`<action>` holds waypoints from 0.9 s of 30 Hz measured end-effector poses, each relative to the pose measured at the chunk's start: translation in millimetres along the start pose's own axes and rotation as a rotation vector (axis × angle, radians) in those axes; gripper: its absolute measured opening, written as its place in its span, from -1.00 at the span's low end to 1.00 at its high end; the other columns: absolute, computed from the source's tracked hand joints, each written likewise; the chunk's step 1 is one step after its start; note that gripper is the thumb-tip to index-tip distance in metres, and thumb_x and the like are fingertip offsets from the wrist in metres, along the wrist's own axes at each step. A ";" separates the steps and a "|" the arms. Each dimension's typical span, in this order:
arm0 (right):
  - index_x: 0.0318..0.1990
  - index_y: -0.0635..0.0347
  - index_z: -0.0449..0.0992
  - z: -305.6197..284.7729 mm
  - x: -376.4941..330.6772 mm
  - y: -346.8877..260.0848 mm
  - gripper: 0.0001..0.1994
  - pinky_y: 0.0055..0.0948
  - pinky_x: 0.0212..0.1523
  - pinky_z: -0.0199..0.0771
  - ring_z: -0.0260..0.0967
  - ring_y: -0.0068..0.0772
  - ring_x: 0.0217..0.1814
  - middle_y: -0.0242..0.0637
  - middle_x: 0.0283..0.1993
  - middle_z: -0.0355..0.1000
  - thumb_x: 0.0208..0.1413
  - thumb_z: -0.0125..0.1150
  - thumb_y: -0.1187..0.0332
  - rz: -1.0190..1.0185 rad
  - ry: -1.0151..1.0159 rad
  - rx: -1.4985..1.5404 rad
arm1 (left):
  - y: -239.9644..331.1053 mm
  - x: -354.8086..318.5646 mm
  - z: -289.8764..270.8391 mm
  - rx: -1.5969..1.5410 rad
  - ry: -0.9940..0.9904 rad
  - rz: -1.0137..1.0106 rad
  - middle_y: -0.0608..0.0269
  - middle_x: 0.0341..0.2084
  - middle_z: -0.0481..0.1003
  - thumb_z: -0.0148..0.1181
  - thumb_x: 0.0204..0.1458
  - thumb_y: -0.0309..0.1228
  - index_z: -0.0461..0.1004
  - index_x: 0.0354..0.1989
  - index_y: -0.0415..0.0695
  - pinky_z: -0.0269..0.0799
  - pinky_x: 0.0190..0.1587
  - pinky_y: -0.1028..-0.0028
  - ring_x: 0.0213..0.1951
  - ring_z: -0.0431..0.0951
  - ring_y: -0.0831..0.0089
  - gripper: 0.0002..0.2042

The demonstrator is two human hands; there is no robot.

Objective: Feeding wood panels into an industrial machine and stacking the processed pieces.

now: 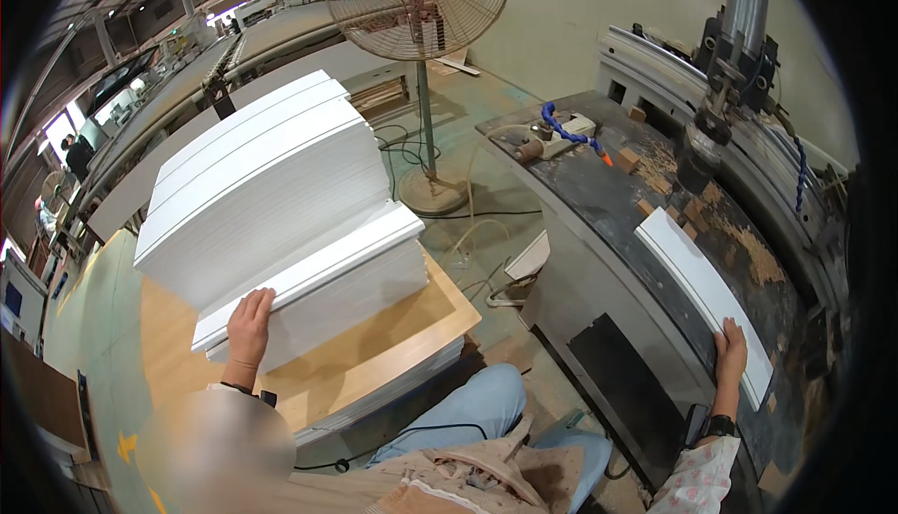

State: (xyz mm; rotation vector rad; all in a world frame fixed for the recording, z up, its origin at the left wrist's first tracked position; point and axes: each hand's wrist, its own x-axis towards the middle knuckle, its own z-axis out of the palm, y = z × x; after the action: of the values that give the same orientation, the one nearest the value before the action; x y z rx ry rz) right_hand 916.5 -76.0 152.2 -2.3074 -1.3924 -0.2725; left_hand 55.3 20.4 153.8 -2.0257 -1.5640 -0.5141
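Observation:
On the left, white boards lie in a tall stack, with a lower row in front of it. My left hand grips the near end of the top white board of that lower row, its fingers over the upper face and its thumb hidden. At the right, another white board lies along the edge of the dark machine table. My right hand holds this board near its close end, fingers on its outer side. The far end of the board reaches wooden blocks below the spindle.
Wood blocks and shavings litter the machine table. A blue hose lies at its far side. A pedestal fan stands beyond, with cables on the floor around its base. The stack rests on a tan board.

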 end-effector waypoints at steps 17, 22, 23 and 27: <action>0.06 0.26 0.48 10.4 -3.8 10.1 -0.55 -0.16 0.27 0.24 0.27 0.06 0.24 -0.03 0.15 0.41 0.04 0.30 0.23 0.021 0.070 0.017 | 39.6 -3.6 49.3 -0.054 -0.039 -0.095 -0.01 0.15 0.32 0.18 0.05 -0.41 0.31 0.24 -0.13 0.02 0.32 -0.07 0.24 0.24 -0.06 -0.48; -0.03 0.12 0.52 17.6 11.1 -25.2 -0.53 -0.03 0.12 0.27 0.31 0.07 0.18 -0.17 0.05 0.47 0.00 0.26 -0.01 -0.092 0.232 -0.102 | 229.7 97.4 77.0 -0.703 0.149 0.284 -0.04 0.17 0.31 0.28 -0.08 -0.43 0.35 0.18 -0.18 0.02 0.31 -0.06 0.25 0.24 -0.07 -0.44; -0.05 0.11 0.53 12.5 10.3 -37.8 -0.54 -0.04 0.11 0.29 0.33 0.01 0.16 -0.24 0.04 0.48 0.02 0.24 -0.02 -0.052 0.172 -0.154 | 285.8 121.1 65.1 -0.781 0.099 0.432 -0.02 0.16 0.32 0.31 -0.11 -0.44 0.37 0.16 -0.17 0.03 0.30 -0.06 0.24 0.25 -0.07 -0.43; -0.02 0.00 0.54 -7.3 -17.3 -4.7 -0.53 0.04 0.15 0.25 0.29 -0.07 0.22 -0.39 0.13 0.46 0.01 0.24 -0.06 0.073 0.178 -0.201 | 511.8 178.7 24.4 -1.027 -0.005 0.841 0.05 0.20 0.28 0.37 -0.12 -0.33 0.34 0.20 -0.08 -0.02 0.32 -0.12 0.29 0.18 -0.01 -0.38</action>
State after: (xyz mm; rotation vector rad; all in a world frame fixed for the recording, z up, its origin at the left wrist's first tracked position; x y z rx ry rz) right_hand 904.5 -91.1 153.3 -2.4194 -1.2386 -0.6048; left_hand 595.3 73.1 150.8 -3.1110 -0.2424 -1.0614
